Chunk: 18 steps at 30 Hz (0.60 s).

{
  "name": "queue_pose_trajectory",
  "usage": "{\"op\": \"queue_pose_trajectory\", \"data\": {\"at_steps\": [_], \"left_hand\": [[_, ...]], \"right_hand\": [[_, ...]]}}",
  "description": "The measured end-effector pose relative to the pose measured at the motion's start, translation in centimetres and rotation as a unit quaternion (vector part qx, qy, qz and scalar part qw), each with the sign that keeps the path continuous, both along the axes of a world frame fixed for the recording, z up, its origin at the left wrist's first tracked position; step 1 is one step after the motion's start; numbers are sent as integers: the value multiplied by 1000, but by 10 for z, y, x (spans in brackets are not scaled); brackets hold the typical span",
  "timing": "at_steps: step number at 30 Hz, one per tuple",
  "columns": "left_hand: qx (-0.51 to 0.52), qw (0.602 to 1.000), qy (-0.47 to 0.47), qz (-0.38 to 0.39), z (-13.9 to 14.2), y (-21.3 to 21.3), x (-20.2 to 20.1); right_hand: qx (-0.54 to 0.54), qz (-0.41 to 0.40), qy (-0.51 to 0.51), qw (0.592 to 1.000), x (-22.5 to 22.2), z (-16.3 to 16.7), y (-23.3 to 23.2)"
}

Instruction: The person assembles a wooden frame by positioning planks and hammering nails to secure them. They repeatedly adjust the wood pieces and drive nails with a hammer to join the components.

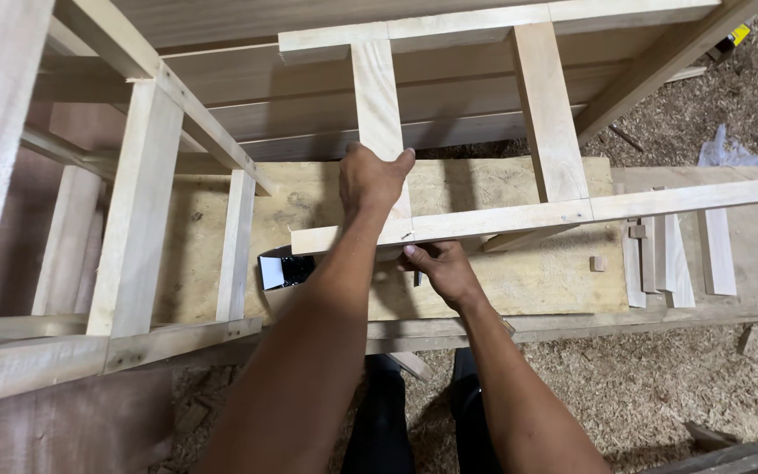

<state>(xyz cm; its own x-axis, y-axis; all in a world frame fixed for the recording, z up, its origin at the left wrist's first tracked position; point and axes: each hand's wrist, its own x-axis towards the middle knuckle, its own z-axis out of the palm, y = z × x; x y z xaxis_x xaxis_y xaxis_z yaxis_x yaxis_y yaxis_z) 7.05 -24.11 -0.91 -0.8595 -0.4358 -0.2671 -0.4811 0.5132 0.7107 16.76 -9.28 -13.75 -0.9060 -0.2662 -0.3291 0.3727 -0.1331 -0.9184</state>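
Note:
A pale wooden frame (528, 215) of rails and uprights stands over a plywood workbench (528, 285). My left hand (372, 180) grips the left upright slat (379, 96) of that frame from the near side, fingers wrapped over its edge. My right hand (440, 268) is under the frame's near horizontal rail, fingers curled around a small dark object that I cannot make out, right below the joint where the slat meets the rail. A second upright (547, 114) stands to the right.
A larger wooden frame (138, 211) rises on the left. A small box of dark nails (284, 268) lies on the bench. Loose wood strips (668, 259) and a small block (597, 263) lie at right. Sawdust and shavings (660, 395) cover the floor.

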Motion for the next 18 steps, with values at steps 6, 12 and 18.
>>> {"op": "queue_pose_trajectory", "data": {"at_steps": [6,12,18], "left_hand": [[-7,1000,-10,-1,1,1,-1],[0,1000,-11,2,3,1,0],[-2,1000,-5,1,3,1,0]], "right_hand": [[20,-6,31,999,2,-1,-5],[-44,-17,30,998,3,1,-10],[-13,-25,27,999,4,6,-14]]}}
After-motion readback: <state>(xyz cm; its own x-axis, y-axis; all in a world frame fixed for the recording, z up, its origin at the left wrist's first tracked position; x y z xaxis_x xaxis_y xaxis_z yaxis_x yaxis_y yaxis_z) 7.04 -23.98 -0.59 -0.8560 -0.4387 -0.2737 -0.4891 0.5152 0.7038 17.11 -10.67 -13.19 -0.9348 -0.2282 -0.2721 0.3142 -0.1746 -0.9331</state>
